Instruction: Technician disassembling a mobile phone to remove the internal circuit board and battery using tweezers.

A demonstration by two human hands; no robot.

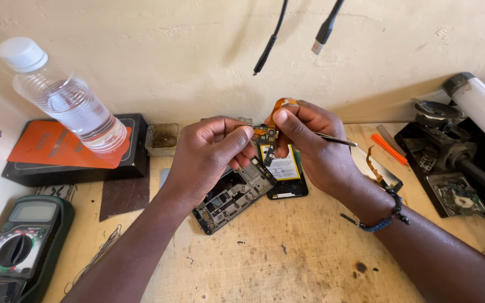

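Both hands pinch one small flex part (266, 133) (right hand (310, 143) also grips tweezers (338, 140)) above one opened phone (237, 193).

Box: I see a flat black box (74, 163), orange panel on top, counter's left rear.
Meter screen: grey rectangle (32, 211) on green multimeter (21, 247), front left.
Battery label: pale rectangle (283, 166), centre.

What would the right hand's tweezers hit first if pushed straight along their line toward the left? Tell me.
Probably the small orange flex part pinched between the right hand and the left hand, then the left hand's fingertips just beyond. The tweezers point that way, though their tip is hidden and depth is unclear.
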